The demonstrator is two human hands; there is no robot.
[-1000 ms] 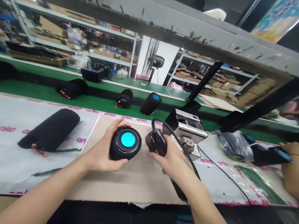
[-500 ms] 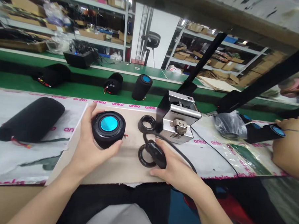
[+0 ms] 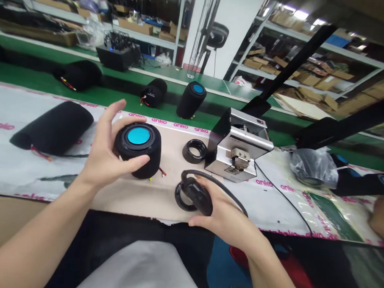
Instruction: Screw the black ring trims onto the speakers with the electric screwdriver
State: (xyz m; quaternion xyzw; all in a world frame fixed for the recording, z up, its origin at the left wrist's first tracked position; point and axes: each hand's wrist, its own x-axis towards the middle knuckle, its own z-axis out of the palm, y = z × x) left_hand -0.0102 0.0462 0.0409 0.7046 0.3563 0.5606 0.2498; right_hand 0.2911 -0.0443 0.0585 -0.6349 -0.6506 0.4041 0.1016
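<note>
My left hand [image 3: 107,157] is around a black cylindrical speaker [image 3: 151,155], thumb on the near side, other fingers behind, index finger raised. The speaker is upright on the cardboard, with a shiny blue disc on its top and thin wires at its base. My right hand [image 3: 222,211] grips a black handheld tool [image 3: 198,195] with a thick cable; its exact kind I cannot make out. Beside the tool's front end is a black ring [image 3: 180,198], partly covered by it. Another black ring [image 3: 194,151] lies farther back on the cardboard sheet [image 3: 129,196].
A silver machine [image 3: 243,142] stands right of the rings. A fabric-covered speaker [image 3: 54,125] lies at left; another speaker [image 3: 192,99] stands on the green bench behind. A plastic bag [image 3: 313,166] and a co-worker's arm [image 3: 381,218] are at right.
The view has tilted down and shifted left. My left hand and the speaker have moved slightly left and away, the speaker now more upright. My right hand keeps the black tool by the ring.
</note>
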